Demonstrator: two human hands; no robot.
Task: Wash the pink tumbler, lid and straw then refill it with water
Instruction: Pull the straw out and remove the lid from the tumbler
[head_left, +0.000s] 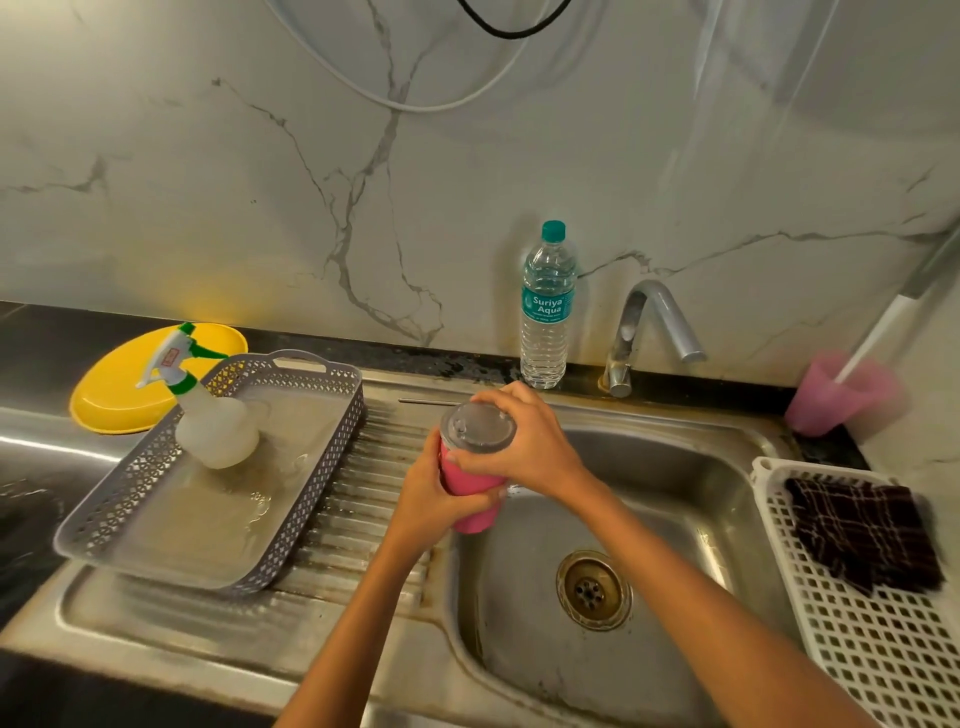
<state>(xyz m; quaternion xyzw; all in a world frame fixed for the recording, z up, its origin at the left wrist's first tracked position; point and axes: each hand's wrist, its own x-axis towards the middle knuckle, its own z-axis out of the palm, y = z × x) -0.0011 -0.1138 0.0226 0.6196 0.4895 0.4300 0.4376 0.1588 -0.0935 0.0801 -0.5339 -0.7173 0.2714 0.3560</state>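
Note:
I hold the pink tumbler (470, 493) tilted over the left edge of the steel sink (675, 467). My left hand (434, 499) grips its pink body from the left. My right hand (524, 441) curls around the clear lid (475, 423), which sits on top of the tumbler. A thin metal straw (431, 401) lies on the sink rim just behind my hands. A sealed water bottle (548, 312) with a teal cap stands against the wall behind them.
The tap (644, 332) stands behind the basin, no water running. A grey basket tray (208, 483) holding a spray bottle (208, 415) rests on the drainboard, with a yellow plate (119, 384) behind. A white basket (857, 623) with a dark cloth (857, 530) and a pink cup (836, 395) are at right.

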